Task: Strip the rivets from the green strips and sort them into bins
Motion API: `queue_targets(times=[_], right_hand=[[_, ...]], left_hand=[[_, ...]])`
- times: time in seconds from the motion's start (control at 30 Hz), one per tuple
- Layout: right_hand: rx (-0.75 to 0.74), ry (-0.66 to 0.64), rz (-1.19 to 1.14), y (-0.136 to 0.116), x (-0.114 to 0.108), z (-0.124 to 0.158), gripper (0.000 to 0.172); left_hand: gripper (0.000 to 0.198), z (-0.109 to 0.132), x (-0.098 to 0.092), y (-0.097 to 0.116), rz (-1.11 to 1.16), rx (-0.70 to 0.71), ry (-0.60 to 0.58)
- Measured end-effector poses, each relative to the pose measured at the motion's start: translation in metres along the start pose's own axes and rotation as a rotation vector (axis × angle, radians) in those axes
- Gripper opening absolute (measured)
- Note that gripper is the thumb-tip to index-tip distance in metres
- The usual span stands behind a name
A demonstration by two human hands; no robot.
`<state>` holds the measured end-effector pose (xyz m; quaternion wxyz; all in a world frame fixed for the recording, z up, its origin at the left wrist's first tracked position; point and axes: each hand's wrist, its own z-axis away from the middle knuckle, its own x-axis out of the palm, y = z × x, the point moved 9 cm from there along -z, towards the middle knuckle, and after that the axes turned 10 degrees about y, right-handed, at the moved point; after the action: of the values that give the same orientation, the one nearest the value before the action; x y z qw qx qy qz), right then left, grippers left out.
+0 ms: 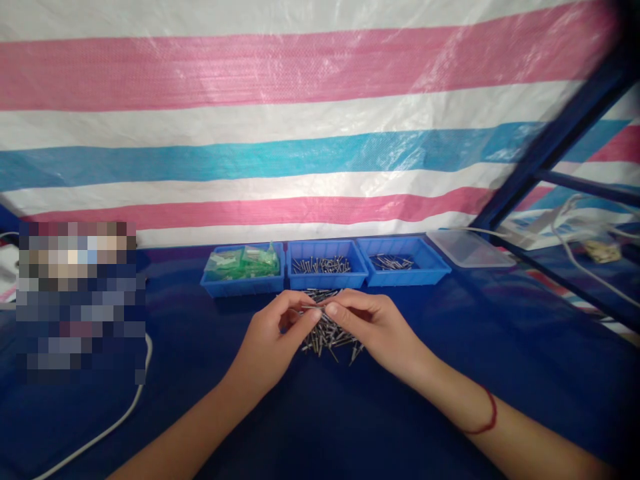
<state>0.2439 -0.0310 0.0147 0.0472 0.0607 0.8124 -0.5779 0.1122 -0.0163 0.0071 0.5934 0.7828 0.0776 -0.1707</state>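
Note:
A heap of thin metal pieces, like rivets or screws point(330, 337), lies on the dark blue table just beneath my hands. My left hand point(285, 327) is closed in a pinch, with a thin metal piece point(311, 307) between thumb and fingers. Its tips meet those of my right hand point(373, 327), also pinched, over the heap. What my right fingertips hold, if anything, is too small to make out. Behind the heap, similar metal pieces fill part of the middle blue bin point(327, 279) and the right blue bin point(413, 275).
The left blue bin point(245, 287) holds green packets point(243, 262). A translucent lid point(470, 249) lies at the back right, near a dark blue metal frame point(565, 140). A white cable point(125, 415) runs along the left; a blurred-out patch covers the table there. Striped sheeting hangs behind.

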Motion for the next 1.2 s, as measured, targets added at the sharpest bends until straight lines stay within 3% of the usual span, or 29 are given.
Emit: queue_targets(times=[0.4,0.8,1.03,1.2], right_hand=[[0.099,-0.084,-0.027,0.01,0.017,0.008,0.028],[0.132,-0.041,-0.053,0.014,0.015,0.008,0.023],[0.1,0.012,-0.067,0.017,0.01,0.007,0.015],[-0.035,0.074,0.058,0.005,0.001,0.007,0.011]], left_hand=[[0.015,0.001,-0.005,0.002,0.134,-0.053,0.042],[0.014,0.001,-0.005,0.006,0.093,-0.026,0.036],[0.013,0.0,-0.007,0.004,0.055,-0.011,0.038],[0.013,-0.001,-0.005,0.005,0.025,0.031,0.023]])
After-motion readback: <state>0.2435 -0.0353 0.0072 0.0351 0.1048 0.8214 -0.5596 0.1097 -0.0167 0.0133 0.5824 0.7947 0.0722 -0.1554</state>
